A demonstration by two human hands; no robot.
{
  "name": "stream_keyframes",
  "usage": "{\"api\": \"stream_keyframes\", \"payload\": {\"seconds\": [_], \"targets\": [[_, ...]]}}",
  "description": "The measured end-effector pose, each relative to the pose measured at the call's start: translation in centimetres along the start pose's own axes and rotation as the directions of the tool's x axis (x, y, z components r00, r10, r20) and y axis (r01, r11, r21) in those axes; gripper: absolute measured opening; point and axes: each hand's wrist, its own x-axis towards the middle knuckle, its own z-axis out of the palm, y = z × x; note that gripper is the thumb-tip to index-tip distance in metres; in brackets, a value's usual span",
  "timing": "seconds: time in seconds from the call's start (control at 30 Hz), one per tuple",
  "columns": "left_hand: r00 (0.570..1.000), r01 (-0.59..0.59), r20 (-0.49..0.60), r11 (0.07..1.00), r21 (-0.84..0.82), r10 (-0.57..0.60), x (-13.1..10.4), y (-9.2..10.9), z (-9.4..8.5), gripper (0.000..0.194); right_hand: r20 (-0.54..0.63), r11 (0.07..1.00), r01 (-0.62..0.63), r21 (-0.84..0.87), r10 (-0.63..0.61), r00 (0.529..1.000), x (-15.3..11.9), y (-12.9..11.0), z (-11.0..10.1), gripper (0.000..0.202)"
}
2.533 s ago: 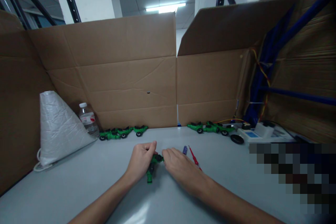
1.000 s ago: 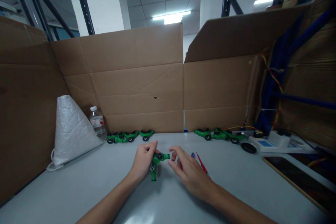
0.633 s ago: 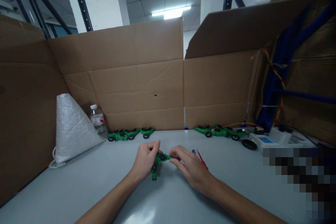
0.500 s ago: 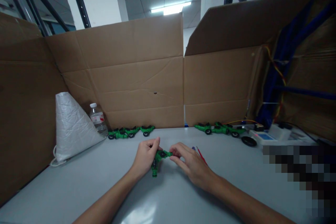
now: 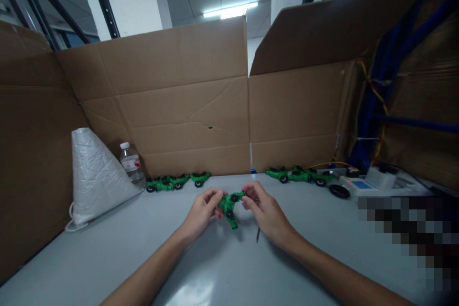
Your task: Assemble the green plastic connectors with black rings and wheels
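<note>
Above the middle of the grey table, a green toy with black wheels point(image 5: 229, 204) is held between both hands. My left hand point(image 5: 202, 210) pinches its left side between thumb and fingers. My right hand point(image 5: 266, 208) has its thumb and fingertips closed on the toy's upper right end. One green end of the toy points down toward the table. A thin dark rod point(image 5: 257, 234) shows just below my right hand; its upper part is hidden by the hand.
Several green toy cars point(image 5: 172, 182) line the back left, more green cars point(image 5: 299, 175) the back right. A silvery-white bag point(image 5: 96, 177) and a bottle point(image 5: 131, 165) stand left. A black ring point(image 5: 339, 191) and a power strip point(image 5: 362, 185) lie right. Cardboard walls point(image 5: 186, 105) surround the table.
Both hands have risen and shifted right with the green toy, which has turned. The red and blue items beside my right hand no longer show; a thin dark rod now shows below it.
</note>
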Motion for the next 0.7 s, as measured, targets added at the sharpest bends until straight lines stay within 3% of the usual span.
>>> {"api": "stream_keyframes", "payload": {"seconds": [0.2, 0.33, 0.47, 0.7], "targets": [[0.998, -0.032, 0.059, 0.999, -0.03, 0.034, -0.2, -0.1, 0.1, 0.06, -0.1, 0.985, -0.076, 0.153, 0.092, 0.991, 0.4, 1.3, 0.2, 0.039], [0.998, -0.067, 0.007, 0.998, -0.013, 0.067, -0.2, -0.1, 0.1, 0.062, 0.025, 0.985, -0.12, 0.126, 0.118, 0.993, 0.2, 1.3, 0.6, 0.035], [0.993, -0.111, 0.027, 0.994, 0.009, 0.111, -0.2, 0.1, 0.2, 0.059, 0.139, 0.97, -0.147, 0.191, 0.121, 0.983, 0.0, 0.7, 1.1, 0.037], [0.981, -0.19, 0.066, 0.965, 0.182, 0.181, -0.5, -0.1, -0.1, 0.045, 0.16, 0.92, -0.239, 0.311, 0.197, 0.967, 0.3, 0.0, 1.0, 0.039]]}}
